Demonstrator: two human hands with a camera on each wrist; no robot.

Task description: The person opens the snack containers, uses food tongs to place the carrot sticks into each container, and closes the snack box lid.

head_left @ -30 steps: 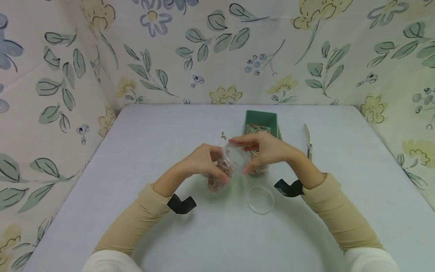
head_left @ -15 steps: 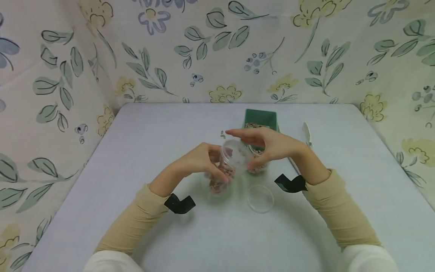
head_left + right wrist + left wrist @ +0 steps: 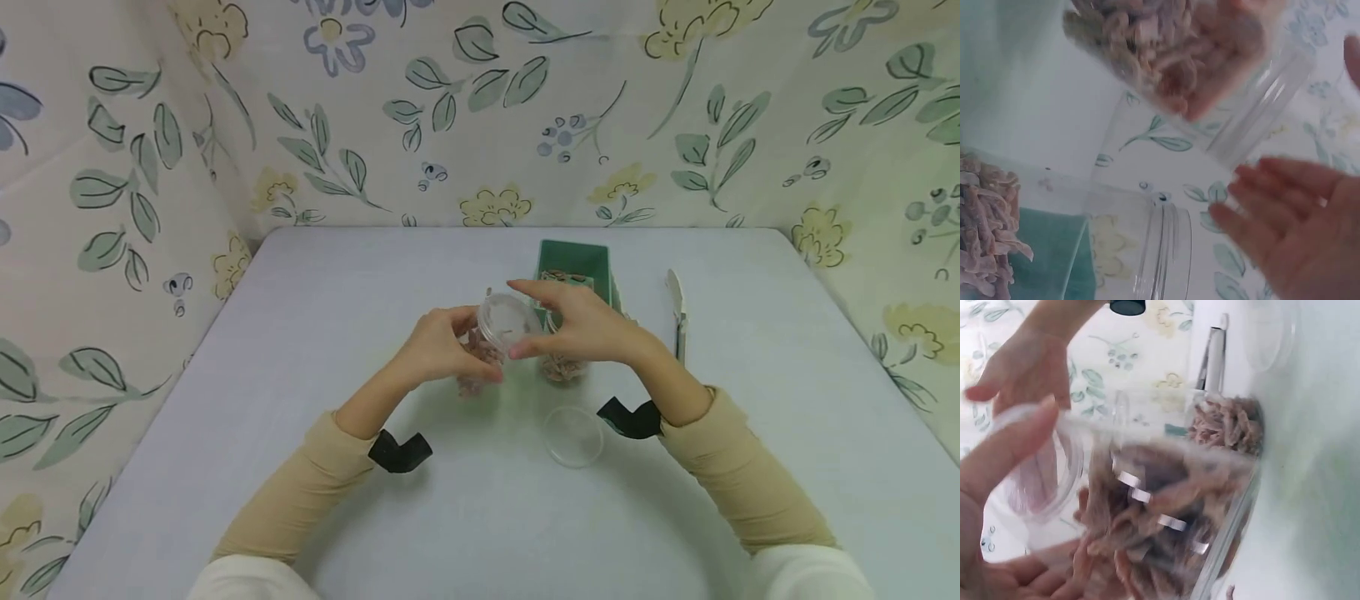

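Note:
My left hand (image 3: 441,348) grips a clear plastic jar (image 3: 480,354) partly filled with brownish dried strips. The jar tilts, its round threaded rim towards the right. My right hand (image 3: 585,327) is beside that rim, its fingers straight and spread and the thumb apart; in the right wrist view nothing lies in its palm. Behind it, partly hidden in the head view, a second clear jar (image 3: 562,369) stands upright on the table with similar strips low inside.
A green rectangular box (image 3: 576,252) with more strips stands at the back. Right of it lies a long slim utensil (image 3: 678,312) with a pale tip. A clear round lid (image 3: 574,465) lies in front of the second jar. A small crumb (image 3: 489,292) sits farther back on the table.
The tilted jar has moved slightly away and left with my left hand. My right fingers, at the jar's rim earlier, lifted and spread, then came back closer to it.

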